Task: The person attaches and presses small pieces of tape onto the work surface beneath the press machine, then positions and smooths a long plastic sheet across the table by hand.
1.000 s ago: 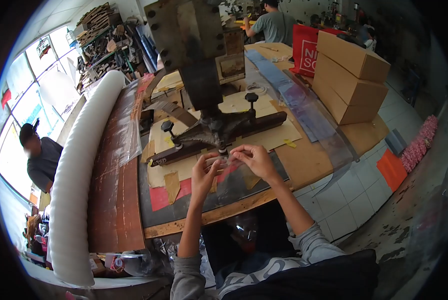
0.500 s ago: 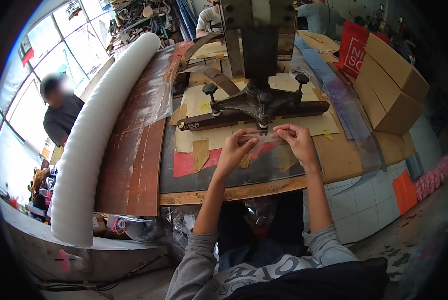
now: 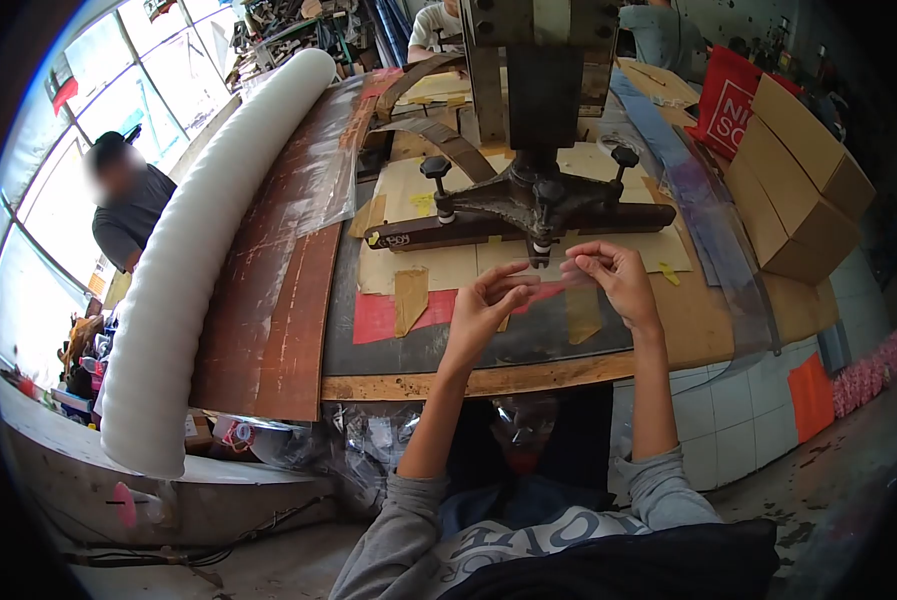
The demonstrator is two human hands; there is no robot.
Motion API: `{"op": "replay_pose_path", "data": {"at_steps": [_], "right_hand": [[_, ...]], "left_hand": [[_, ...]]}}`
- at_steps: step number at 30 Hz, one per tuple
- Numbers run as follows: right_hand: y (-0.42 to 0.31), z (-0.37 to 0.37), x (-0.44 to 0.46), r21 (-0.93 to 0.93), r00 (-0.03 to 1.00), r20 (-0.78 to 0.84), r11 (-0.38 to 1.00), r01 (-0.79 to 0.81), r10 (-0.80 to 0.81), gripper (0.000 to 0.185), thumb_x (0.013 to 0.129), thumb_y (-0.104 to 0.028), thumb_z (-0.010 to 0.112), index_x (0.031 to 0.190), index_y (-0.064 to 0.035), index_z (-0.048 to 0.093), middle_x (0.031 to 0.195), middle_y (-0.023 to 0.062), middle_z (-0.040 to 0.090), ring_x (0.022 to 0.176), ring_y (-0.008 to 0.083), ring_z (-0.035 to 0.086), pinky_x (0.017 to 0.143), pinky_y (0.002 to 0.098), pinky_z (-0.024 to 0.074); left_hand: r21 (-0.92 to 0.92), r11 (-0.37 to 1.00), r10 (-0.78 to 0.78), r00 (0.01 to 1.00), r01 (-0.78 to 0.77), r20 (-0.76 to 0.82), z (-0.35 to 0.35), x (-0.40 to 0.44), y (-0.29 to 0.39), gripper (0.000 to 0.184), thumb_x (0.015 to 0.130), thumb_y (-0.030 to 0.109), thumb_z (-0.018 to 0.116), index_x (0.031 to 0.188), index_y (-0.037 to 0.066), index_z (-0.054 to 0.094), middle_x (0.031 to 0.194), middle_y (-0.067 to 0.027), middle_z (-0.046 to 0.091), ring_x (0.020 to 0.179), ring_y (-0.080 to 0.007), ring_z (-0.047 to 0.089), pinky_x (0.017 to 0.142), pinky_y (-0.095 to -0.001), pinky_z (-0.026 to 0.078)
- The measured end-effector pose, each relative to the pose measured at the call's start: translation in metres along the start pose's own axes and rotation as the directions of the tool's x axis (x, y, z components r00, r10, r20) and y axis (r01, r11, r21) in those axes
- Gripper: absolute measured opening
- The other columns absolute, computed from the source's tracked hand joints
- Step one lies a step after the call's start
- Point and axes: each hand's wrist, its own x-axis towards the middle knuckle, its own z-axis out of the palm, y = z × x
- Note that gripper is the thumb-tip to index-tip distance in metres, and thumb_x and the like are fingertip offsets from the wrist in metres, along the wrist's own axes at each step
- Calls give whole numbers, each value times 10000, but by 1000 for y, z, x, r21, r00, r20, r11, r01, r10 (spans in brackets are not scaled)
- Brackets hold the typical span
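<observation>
My left hand (image 3: 485, 312) and my right hand (image 3: 618, 285) are raised over the front of the work table, in front of the press. Between them spans a thin clear plastic piece (image 3: 556, 287), hard to see against the table. The fingers of my left hand curl around its left side. On the right, my thumb and fingers pinch its other side. Just beyond the hands stands the dark metal press head (image 3: 538, 195), its long bar (image 3: 448, 231) lying across a pale board (image 3: 383, 272). A red sheet (image 3: 426, 318) and brown tape (image 3: 410, 300) lie under the board's front edge.
A white foam roll (image 3: 198, 270) and reddish-brown sheets (image 3: 258, 320) lie to the left. Cardboard boxes (image 3: 793, 190), a red bag (image 3: 725, 100) and clear plastic strips (image 3: 713, 220) are on the right. One person (image 3: 133, 205) is at the left; others are behind the press.
My view has shifted slightly, so the table and press sit further right. Both hands stay raised with the clear plastic piece between them, and my left fingers look a little more spread.
</observation>
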Motion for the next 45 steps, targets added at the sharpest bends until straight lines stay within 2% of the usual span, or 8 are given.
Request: {"op": "replay_pose_path", "data": {"at_steps": [4, 10, 22, 25, 31, 37, 40, 45], "right_hand": [[-3, 1, -3, 14, 1000, 20, 1000, 1, -2, 190, 919, -100, 583, 1018, 59, 619, 887, 137, 683, 816, 169, 673, 776, 288, 549], [-16, 5, -8, 28, 998, 50, 999, 47, -48, 197, 925, -110, 576, 1025, 56, 611, 874, 143, 684, 796, 180, 677, 758, 300, 556], [-50, 27, -34, 135, 982, -150, 982, 132, -112, 201, 909, -118, 610, 997, 63, 601, 875, 179, 687, 787, 198, 683, 734, 292, 560], [-63, 31, -45, 119, 963, -204, 973, 200, -173, 204, 897, -137, 628, 960, 57, 618, 815, 166, 685, 712, 195, 680, 672, 297, 561], [-74, 36, -56, 69, 937, -232, 957, 283, -260, 163, 906, -102, 609, 924, 59, 623, 799, 162, 686, 709, 197, 686, 654, 282, 567], [-67, 38, -49, 37, 934, -281, 970, 240, -220, 155, 908, -98, 607, 912, 56, 622, 769, 146, 681, 684, 186, 680, 630, 273, 558], [-64, 36, -43, -36, 921, -339, 981, 192, -192, 173, 907, -135, 616, 911, 38, 631, 760, 137, 686, 624, 154, 661, 568, 250, 517], [-61, 32, -37, -58, 926, -363, 994, 87, -103, 174, 911, -157, 618, 918, 16, 642, 767, 117, 691, 594, 132, 656, 505, 214, 466]], "left_hand": [[-55, 998, -24, 998, 21, -61, 5, -1, 1, 329, 924, 150, 590, 1183, -51, 562, 1037, -158, 676, 961, -184, 658, 829, -273, 519], [-23, 1000, -8, 986, 4, -168, 13, -5, 6, 250, 928, 135, 582, 1094, -50, 608, 974, -150, 691, 896, -182, 678, 806, -266, 523], [4, 989, 146, 958, -150, -247, 24, -24, 46, 225, 918, 111, 600, 1076, -47, 610, 968, -146, 690, 891, -176, 674, 783, -253, 519], [-26, 983, 171, 950, -184, -263, 31, -34, 58, 187, 895, 80, 610, 1040, -38, 630, 909, -134, 703, 824, -154, 681, 698, -218, 473], [7, 979, 199, 950, -204, -240, 29, -43, 65, 190, 889, 76, 618, 1040, -39, 631, 899, -122, 702, 813, -154, 683, 679, -214, 464], [36, 986, 165, 956, -161, -243, 27, -31, 57, 215, 891, 70, 613, 1073, -42, 621, 903, -128, 701, 819, -152, 686, 664, -205, 470], [36, 992, 126, 975, -121, -185, 23, -24, 58, 261, 904, 69, 604, 1137, -49, 589, 949, -129, 698, 860, -128, 671, 686, -199, 514], [46, 993, 117, 976, -110, -185, 23, -20, 62, 285, 906, 77, 598, 1159, -52, 583, 940, -155, 697, 860, -154, 682, 703, -209, 510]]}}
